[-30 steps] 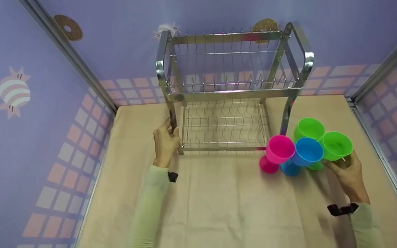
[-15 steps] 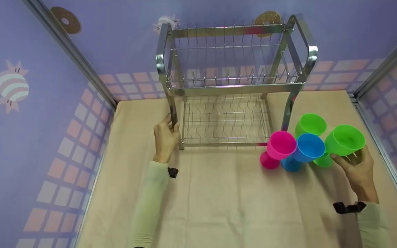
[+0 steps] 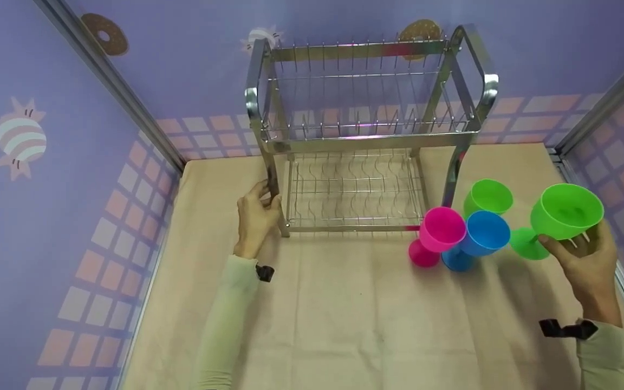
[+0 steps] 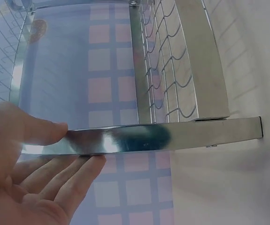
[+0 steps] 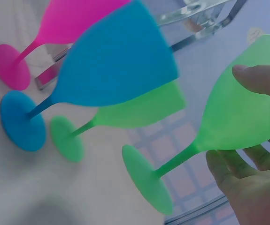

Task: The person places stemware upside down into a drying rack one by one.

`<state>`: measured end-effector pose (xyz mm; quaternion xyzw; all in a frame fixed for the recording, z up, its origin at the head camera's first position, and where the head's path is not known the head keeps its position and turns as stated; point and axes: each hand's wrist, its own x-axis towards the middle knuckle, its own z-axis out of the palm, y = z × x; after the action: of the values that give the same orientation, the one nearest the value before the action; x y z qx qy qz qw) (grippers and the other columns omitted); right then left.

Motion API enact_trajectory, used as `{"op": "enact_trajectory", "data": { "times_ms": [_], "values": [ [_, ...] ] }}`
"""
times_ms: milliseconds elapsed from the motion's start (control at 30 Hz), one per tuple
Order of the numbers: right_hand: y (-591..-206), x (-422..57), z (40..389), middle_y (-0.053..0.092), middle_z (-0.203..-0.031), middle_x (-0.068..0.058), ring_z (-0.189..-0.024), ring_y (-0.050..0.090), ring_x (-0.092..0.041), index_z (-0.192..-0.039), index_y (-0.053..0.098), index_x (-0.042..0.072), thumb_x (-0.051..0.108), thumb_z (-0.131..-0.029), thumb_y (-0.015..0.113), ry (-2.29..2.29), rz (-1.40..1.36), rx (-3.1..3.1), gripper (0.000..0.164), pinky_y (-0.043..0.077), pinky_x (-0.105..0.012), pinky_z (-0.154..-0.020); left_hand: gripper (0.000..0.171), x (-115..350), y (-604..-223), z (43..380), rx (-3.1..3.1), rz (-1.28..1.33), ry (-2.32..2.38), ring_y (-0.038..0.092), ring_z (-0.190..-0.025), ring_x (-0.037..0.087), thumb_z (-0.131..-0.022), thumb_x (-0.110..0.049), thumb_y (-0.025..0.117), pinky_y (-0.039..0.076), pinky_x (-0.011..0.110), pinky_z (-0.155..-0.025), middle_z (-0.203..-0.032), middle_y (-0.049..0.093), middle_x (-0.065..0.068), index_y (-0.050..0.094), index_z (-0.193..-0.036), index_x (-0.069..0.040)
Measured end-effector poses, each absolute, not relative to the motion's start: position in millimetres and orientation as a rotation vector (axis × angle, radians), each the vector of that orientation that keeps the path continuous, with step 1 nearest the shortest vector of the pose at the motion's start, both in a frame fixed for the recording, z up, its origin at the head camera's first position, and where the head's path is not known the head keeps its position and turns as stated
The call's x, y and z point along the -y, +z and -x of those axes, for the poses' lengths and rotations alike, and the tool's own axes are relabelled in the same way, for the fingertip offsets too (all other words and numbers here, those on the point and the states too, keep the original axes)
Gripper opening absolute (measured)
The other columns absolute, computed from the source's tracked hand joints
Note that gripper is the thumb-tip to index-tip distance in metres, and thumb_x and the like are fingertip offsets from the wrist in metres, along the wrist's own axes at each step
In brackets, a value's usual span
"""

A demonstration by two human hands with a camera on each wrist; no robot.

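A metal two-tier dish rack stands at the back of the table. My left hand grips its front left post, thumb on one side and fingers on the other, as the left wrist view shows. My right hand holds a green plastic goblet by the bowl, thumb and fingers on opposite sides. Its foot sticks out to the left, lifted above the cloth. Left of it stand a second green goblet, a blue goblet and a pink goblet, all upright near the rack's front right corner.
A beige cloth covers the table. Purple patterned walls close off the back and both sides, with a metal edge rail along the right. The rack's lower tier has wavy wires.
My right hand has moved right with one green goblet, separating it from the other goblets and raising it. My left hand stays at the rack's post. The head view has tilted slightly.
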<state>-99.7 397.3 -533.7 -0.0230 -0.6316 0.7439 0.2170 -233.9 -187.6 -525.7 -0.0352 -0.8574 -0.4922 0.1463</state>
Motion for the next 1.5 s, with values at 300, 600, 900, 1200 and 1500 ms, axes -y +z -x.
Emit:
{"op": "enact_trajectory", "data": {
  "times_ms": [300, 600, 900, 1200, 1500],
  "values": [
    [-499.9, -387.0, 93.5, 0.054, -0.151, -0.013, -0.136, 0.06, -0.018, -0.158, 0.046, 0.002, -0.032, -0.075, 0.072, 1.705, -0.032, 1.987, 0.093, 0.05, -0.016, -0.112, 0.045, 199.5, -511.4, 216.7, 2.472, 0.107, -1.355, 0.062, -0.135, 0.045, -0.099, -0.01, 0.073, 0.055, 0.056, -0.112, -0.144, 0.065, 0.025, 0.064, -0.142, 0.002],
    [-477.8, -363.9, 96.1, 0.06, -0.147, -0.008, -0.131, 0.063, -0.01, -0.152, 0.05, -0.006, -0.037, -0.062, 0.077, 1.325, -0.256, 2.162, 0.099, 0.051, -0.014, -0.108, 0.049, 193.9, -492.8, 194.9, 2.395, 0.237, -1.448, 0.058, -0.139, 0.046, -0.099, -0.011, 0.073, 0.053, 0.061, -0.113, -0.149, 0.062, 0.024, 0.06, -0.144, 0.006],
    [-461.2, -336.5, 99.3, 0.059, -0.138, -0.03, -0.128, 0.054, 0.0, -0.149, 0.059, 0.002, -0.011, -0.063, 0.096, 0.899, -0.324, 2.29, 0.094, 0.041, -0.006, -0.11, 0.054, 179.6, -480.1, 181.8, 2.367, 0.364, -1.465, 0.06, -0.139, 0.04, -0.098, -0.016, 0.077, 0.053, 0.056, -0.114, -0.149, 0.063, 0.02, 0.06, -0.147, 0.0],
    [-462.6, -312.6, 105.4, 0.058, -0.141, -0.029, -0.12, 0.06, -0.051, -0.146, 0.059, 0.002, -0.008, -0.064, 0.091, 0.818, -0.424, 2.312, 0.089, 0.033, -0.008, -0.117, 0.059, 158.2, -482.6, 174.9, 2.362, 0.548, -1.509, 0.064, -0.133, 0.043, -0.095, -0.018, 0.08, 0.056, 0.058, -0.11, -0.15, 0.063, 0.019, 0.059, -0.148, 0.0],
    [-459.7, -285.6, 115.8, 0.058, -0.143, -0.026, -0.128, 0.057, -0.047, -0.146, 0.058, 0.001, -0.013, -0.063, 0.095, 0.726, -0.525, 2.391, 0.093, 0.045, -0.027, -0.118, 0.064, 133.2, -488.0, 174.3, 2.399, 0.657, -1.497, 0.061, -0.137, 0.039, -0.094, -0.027, 0.081, 0.052, 0.055, -0.115, -0.15, 0.063, 0.015, 0.058, -0.149, -0.005]
  ]
}}
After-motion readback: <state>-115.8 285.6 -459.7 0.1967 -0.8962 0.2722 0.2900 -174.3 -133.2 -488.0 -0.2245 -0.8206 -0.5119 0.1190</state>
